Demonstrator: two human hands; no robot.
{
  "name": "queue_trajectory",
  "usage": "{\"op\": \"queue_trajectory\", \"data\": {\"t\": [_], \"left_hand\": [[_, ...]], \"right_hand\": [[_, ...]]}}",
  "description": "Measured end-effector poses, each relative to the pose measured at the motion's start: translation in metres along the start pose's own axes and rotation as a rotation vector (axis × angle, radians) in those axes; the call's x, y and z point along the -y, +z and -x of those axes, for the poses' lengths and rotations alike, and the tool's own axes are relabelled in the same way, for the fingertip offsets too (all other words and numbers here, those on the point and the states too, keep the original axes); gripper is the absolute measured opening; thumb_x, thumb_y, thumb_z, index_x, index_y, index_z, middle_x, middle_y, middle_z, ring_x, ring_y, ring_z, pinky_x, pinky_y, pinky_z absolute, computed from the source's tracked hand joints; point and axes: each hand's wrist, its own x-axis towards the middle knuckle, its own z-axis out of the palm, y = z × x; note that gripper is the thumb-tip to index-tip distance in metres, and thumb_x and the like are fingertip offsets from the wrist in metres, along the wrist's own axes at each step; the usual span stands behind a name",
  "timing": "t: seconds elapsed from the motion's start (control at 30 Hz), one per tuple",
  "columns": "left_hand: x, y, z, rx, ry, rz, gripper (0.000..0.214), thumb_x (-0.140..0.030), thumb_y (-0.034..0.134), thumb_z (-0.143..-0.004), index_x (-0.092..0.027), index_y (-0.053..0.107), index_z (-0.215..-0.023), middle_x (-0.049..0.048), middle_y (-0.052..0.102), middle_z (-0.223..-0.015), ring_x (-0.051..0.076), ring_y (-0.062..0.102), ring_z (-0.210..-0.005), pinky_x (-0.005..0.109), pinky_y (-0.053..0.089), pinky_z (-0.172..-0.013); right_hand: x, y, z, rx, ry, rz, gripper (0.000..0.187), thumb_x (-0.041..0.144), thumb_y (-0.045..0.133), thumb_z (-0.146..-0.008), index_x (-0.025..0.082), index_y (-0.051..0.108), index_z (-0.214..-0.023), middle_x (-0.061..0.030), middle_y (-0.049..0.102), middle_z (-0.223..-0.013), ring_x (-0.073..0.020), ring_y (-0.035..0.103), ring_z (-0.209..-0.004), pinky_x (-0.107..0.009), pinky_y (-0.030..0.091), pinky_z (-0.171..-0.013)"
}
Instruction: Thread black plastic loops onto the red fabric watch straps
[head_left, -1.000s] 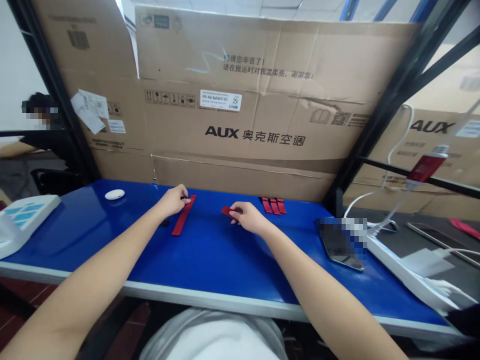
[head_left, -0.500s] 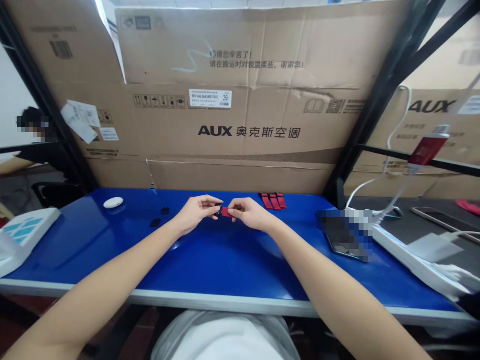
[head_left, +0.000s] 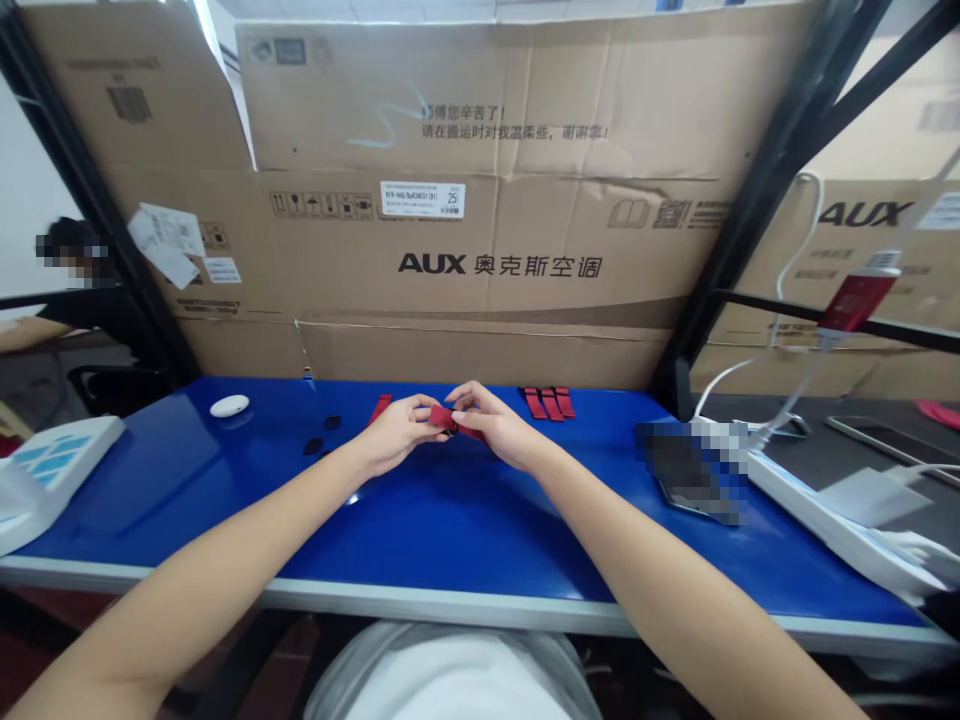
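- Over the glossy blue tabletop (head_left: 420, 530), the left hand (head_left: 396, 437) and right hand (head_left: 501, 432) meet, both pinching one short red fabric strap (head_left: 452, 421).
- Risk: it is a fingertip-only grip, so a loosened pinch could let the strap slip or twist.
- The strap bridges the thumbs and forefingers of both hands, just above mid-table.
- Farther off: three red strap pieces (head_left: 549, 404) and the brown cardboard carton (head_left: 487, 300).

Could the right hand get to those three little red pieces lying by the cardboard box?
Probably yes. The three short red strap pieces lie on bare blue tabletop just beyond the right hand, nothing between. But its fingers pinch a red fabric strap with the left hand.
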Motion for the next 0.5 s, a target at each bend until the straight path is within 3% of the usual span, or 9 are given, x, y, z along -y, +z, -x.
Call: {"op": "queue_trajectory", "data": {"t": [0.1, 0.2, 0.27, 0.37, 0.43, 0.5], "left_hand": [[-0.001, 0.002, 0.000, 0.052, -0.038, -0.025, 0.042, -0.018, 0.084, -0.060, -0.015, 0.056, -0.091, 0.0032, 0.069, -0.081, 0.015, 0.068, -0.074, 0.032, 0.054, -0.080], [-0.014, -0.011, 0.000, 0.079, -0.046, -0.250, 0.039, -0.023, 0.082, -0.062, -0.014, 0.059, -0.091, 0.0082, 0.070, -0.088, 0.020, 0.069, -0.079, 0.037, 0.054, -0.081], [-0.029, -0.032, -0.001, -0.036, 0.013, -0.594, 0.029, -0.026, 0.077, -0.067, -0.013, 0.063, -0.089, 0.0089, 0.070, -0.087, 0.021, 0.069, -0.078, 0.037, 0.054, -0.077], [-0.052, -0.077, -0.001, -0.424, 0.106, -1.200, 0.012, -0.023, 0.066, -0.072, -0.016, 0.068, -0.081, 0.0081, 0.071, -0.083, 0.022, 0.067, -0.081, 0.033, 0.051, -0.080], [-0.061, -0.104, 0.000, -0.521, 0.000, -1.384, 0.010, -0.023, 0.065, -0.071, -0.017, 0.070, -0.078, 0.0076, 0.072, -0.082, 0.024, 0.067, -0.083, 0.031, 0.050, -0.079], [-0.065, -0.123, 0.003, -0.526, -0.203, -1.473, 0.009, -0.026, 0.067, -0.068, -0.017, 0.068, -0.070, 0.0086, 0.071, -0.077, 0.025, 0.068, -0.079, 0.030, 0.050, -0.074]], "right_hand": [[-0.002, 0.003, 0.000, 0.006, 0.002, 0.127, 0.020, 0.035, 0.064, -0.074, 0.019, 0.059, -0.084, 0.0010, 0.056, -0.083, -0.0121, 0.048, -0.069, -0.025, 0.038, -0.067], [-0.005, 0.000, -0.002, -0.067, 0.044, 0.125, 0.023, 0.039, 0.066, -0.072, 0.018, 0.057, -0.075, 0.0025, 0.053, -0.069, -0.0119, 0.045, -0.063, -0.025, 0.035, -0.062], [-0.007, -0.005, -0.004, -0.123, 0.078, 0.025, 0.024, 0.040, 0.067, -0.071, 0.018, 0.056, -0.075, 0.0031, 0.052, -0.065, -0.0115, 0.044, -0.061, -0.025, 0.033, -0.061], [-0.012, -0.013, -0.008, -0.227, 0.140, -0.076, 0.023, 0.037, 0.068, -0.067, 0.018, 0.055, -0.071, 0.0029, 0.052, -0.064, -0.0111, 0.043, -0.059, -0.026, 0.033, -0.061], [-0.017, -0.018, -0.010, -0.274, 0.178, -0.079, 0.022, 0.035, 0.069, -0.064, 0.018, 0.054, -0.068, 0.0031, 0.050, -0.062, -0.0112, 0.043, -0.059, -0.027, 0.032, -0.062], [-0.022, -0.022, -0.012, -0.292, 0.201, -0.058, 0.022, 0.034, 0.068, -0.063, 0.019, 0.053, -0.066, 0.0033, 0.050, -0.061, -0.0116, 0.042, -0.059, -0.027, 0.031, -0.062]]}}
